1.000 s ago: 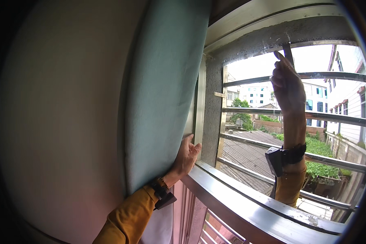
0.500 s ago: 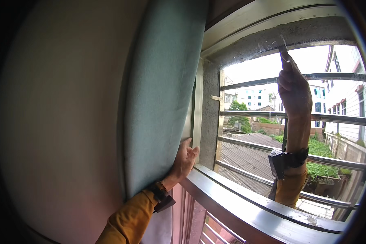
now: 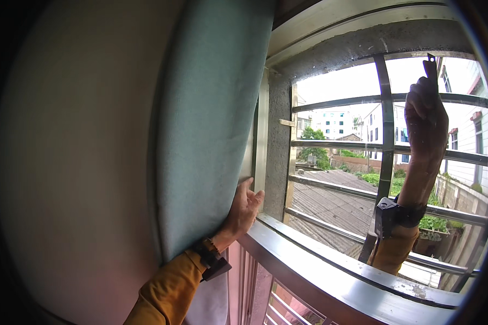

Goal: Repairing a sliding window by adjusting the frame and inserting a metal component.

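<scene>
My right hand (image 3: 425,108) is raised on the far side of the window frame, in front of the metal bars. Its closed fingers grip a thin, dark flat tool (image 3: 431,67) with a small hole near its upward-pointing end. The tool's lower part is hidden in the fingers, and the frame's lower rail (image 3: 331,260) hides the bottom of that sleeve. My left hand (image 3: 245,208) rests where the grey-green curtain (image 3: 211,124) meets the window's side frame (image 3: 261,141). Its fingers are apart and slightly bent, holding nothing.
Horizontal metal bars (image 3: 336,144) and an upright bar (image 3: 386,124) cross the opening. A rough grey concrete edge (image 3: 352,51) runs along the top, with white smudges near it. Outside are a corrugated roof (image 3: 331,187), plants and white buildings. More bars (image 3: 287,309) show below the rail.
My right hand has moved right with the tool, from the upright bar's top to the right of it, uncovering that bar. My left hand stays in nearly the same place.
</scene>
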`<state>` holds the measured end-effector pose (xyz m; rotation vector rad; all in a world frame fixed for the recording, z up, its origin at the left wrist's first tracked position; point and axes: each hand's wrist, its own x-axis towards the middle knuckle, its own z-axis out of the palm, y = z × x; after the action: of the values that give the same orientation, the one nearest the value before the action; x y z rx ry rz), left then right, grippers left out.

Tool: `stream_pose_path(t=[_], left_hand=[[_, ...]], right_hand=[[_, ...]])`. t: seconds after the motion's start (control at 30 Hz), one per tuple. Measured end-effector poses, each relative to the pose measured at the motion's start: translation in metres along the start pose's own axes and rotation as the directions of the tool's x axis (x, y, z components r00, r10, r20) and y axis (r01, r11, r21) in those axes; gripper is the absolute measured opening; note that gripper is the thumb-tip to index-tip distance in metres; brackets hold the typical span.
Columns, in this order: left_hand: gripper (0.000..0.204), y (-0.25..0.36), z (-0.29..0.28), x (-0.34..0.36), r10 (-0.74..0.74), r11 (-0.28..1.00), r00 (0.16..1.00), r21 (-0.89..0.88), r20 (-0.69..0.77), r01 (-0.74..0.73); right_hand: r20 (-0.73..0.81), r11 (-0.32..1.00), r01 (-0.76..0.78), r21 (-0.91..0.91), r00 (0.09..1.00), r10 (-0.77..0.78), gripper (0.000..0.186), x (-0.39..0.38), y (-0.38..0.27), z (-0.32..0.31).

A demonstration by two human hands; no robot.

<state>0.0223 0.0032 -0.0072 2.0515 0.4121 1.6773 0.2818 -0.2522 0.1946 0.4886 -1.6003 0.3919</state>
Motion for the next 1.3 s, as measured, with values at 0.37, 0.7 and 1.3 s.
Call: stream_pose_path(t=[0.37, 0.7, 1.3], left_hand=[[0.066, -0.008, 0.004, 0.002, 0.067, 0.997, 0.998, 0.031, -0.015, -0.066], [0.061, -0.001, -0.001, -0.005, 0.012, 0.999, 0.998, -0.049, -0.064, -0.016], [0.027, 0.024, -0.025, -0.091, 0.476, 0.719, 0.84, 0.435, 0.26, -0.542]], right_hand=[[-0.06, 0.997, 0.039, 0.072, 0.998, -0.035, 0.043, -0.03, -0.023, 0.011], [-0.315, 0.972, -0.136, -0.19, 0.946, 0.071, 0.042, -0.13, -0.01, -0.039], [-0.961, 0.838, -0.517, -0.176, -0.093, -0.26, 0.027, -0.382, -0.011, 0.089]])
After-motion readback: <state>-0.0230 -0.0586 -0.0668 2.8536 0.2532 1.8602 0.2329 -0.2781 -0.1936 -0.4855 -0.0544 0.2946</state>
